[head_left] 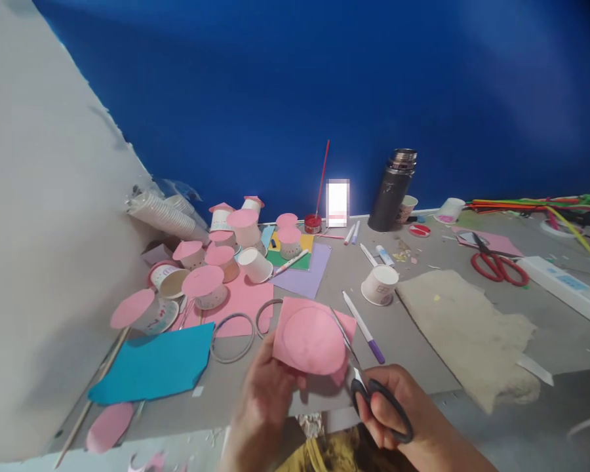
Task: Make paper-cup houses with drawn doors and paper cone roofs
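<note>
My left hand (pixel 268 390) grips a sheet of pink paper (pixel 312 337) by its lower left edge, thumb on the near side. A round outline shows on the paper, and its lower edge is cut along a curve. In my right hand (pixel 391 406) is a pair of scissors with black handles (pixel 382 405); fingers are through the loops. The blades lie along the right side of the pink paper, and a loose strip hangs under them. Just beyond stand a white paper cup (pixel 380 285), upside down, and a white marker with a purple cap (pixel 364 326).
Several paper cups with pink paper tops (pixel 205 286) crowd the left. Near them lie blue paper (pixel 152 364) and a grey ring (pixel 233 337). A dark thermos (pixel 392 190) stands at the back. To the right are a beige cloth (pixel 465 328) and red-handled scissors (pixel 499 267).
</note>
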`<state>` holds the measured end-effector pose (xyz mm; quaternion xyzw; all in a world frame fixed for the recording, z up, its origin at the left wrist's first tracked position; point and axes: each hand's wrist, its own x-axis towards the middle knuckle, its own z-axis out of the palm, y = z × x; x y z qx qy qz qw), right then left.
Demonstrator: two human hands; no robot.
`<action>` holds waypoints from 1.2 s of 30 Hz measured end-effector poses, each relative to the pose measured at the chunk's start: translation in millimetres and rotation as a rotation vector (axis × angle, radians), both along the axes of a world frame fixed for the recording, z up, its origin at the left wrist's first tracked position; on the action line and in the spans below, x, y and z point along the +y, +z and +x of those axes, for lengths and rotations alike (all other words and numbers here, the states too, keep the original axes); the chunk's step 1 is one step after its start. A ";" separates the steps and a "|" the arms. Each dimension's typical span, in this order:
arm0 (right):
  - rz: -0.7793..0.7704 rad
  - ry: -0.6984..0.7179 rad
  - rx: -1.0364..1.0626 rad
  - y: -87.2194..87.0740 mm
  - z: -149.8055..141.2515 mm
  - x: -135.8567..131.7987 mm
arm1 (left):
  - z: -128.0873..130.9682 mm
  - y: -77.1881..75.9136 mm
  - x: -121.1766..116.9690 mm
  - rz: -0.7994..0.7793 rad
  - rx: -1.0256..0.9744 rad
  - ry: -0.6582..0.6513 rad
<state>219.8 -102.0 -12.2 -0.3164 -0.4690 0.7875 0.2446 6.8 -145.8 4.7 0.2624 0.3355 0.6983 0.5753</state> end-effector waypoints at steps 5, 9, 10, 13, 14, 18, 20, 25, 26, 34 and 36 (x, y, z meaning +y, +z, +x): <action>-0.073 -0.094 0.040 1.0 -7.3 -2.3 | 32.5 -2.3 2.0 -0.017 -0.236 0.026; -0.056 -0.105 0.021 1.4 -11.8 -4.7 | 44.0 -1.3 8.3 -0.042 -0.133 0.036; -0.033 -0.099 0.007 1.2 -12.7 -5.6 | 47.7 -2.6 10.1 -0.062 -0.077 0.061; 0.027 -0.090 -0.045 -0.2 -13.2 -8.2 | 57.9 -4.9 17.9 -0.158 0.008 0.218; 0.037 -0.086 -0.060 -0.6 -12.6 -8.8 | 60.0 -4.1 21.0 -0.190 0.004 0.265; 0.038 -0.074 -0.091 -1.7 -9.4 -10.5 | 59.5 4.6 29.6 -0.256 -0.035 0.319; 0.038 -0.063 -0.089 -2.5 -9.0 -11.4 | 56.3 8.1 30.5 -0.247 -0.039 0.318; 0.049 -0.040 -0.081 -5.3 -10.4 -13.9 | 48.9 11.0 27.7 -0.206 0.006 0.261; 0.053 -0.034 -0.080 -5.2 -10.6 -14.1 | 47.8 11.3 27.0 -0.202 0.021 0.247; 0.090 -0.033 -0.102 -0.4 -12.1 -11.4 | 45.1 13.3 24.8 -0.223 0.062 0.175; 0.103 -0.038 -0.113 -0.7 -12.1 -11.4 | 45.3 13.1 24.7 -0.215 0.066 0.166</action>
